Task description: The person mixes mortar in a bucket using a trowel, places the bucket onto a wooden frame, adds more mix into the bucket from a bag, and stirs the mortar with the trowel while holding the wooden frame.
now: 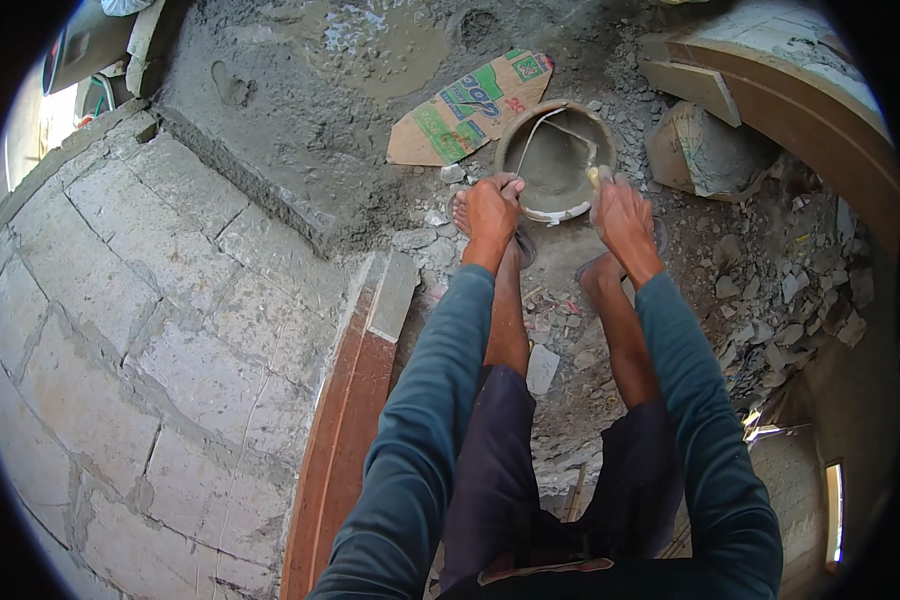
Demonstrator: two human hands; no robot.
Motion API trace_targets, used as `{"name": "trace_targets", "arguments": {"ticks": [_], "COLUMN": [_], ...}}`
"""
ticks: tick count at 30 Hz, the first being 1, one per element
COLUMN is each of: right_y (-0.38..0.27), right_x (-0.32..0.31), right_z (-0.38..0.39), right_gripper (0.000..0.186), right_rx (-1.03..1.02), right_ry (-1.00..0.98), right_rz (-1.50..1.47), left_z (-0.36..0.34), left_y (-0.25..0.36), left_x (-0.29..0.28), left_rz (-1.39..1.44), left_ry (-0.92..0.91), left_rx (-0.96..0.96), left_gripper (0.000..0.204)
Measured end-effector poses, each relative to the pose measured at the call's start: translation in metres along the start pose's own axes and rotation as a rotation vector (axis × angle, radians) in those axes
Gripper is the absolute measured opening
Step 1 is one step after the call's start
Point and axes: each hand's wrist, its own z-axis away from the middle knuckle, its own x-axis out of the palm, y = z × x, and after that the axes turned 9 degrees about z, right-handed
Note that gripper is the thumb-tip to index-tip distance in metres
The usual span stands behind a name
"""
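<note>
A round bucket (555,175) with grey wet mix inside and a thin pale handle stands on the rubble-strewn ground between and beyond my feet. My left hand (492,215) is closed at the bucket's left side, on that handle. My right hand (625,218) is closed on a yellow handle (597,178) at the right side; the tool it belongs to is hard to make out inside the bucket. A printed cardboard piece (445,125) lies just behind the bucket, to the left.
Wet mortar (270,70) spreads at the top left. A block surface (130,350) with a wooden board (335,440) along its edge fills the left. A dusty sack (705,150), a curved ledge (825,110) and broken rubble (770,300) are at the right.
</note>
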Motion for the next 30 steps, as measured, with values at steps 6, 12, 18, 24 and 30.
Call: {"name": "trace_targets", "arguments": {"ticks": [6,12,18,24,30], "right_y": [0.002,-0.028,-0.014,0.021,-0.004], "right_x": [0.076,0.056,0.042,0.058,0.003], "right_z": [-0.029,-0.058,-0.064,-0.015,0.082], "right_gripper": [0.017,0.021,0.017,0.021,0.040], "right_rx": [-0.127,-0.032,0.381,0.627,0.320], "right_ry": [-0.155,-0.488,-0.893,-0.873,-0.447], "right_rz": [0.307,0.098,-0.810,-1.915,-0.945], "left_z": [0.002,0.007,0.008,0.017,0.004], "left_y": [-0.001,0.005,0.003,0.020,-0.005], "left_x": [0.015,0.009,0.005,0.019,0.009], "left_rz": [-0.034,-0.049,-0.041,-0.080,-0.046], "left_ry": [0.056,0.040,0.038,0.003,-0.027], "left_rx": [0.151,0.204,0.168,0.196,0.123], "left_gripper": [0.013,0.017,0.018,0.016,0.017]}}
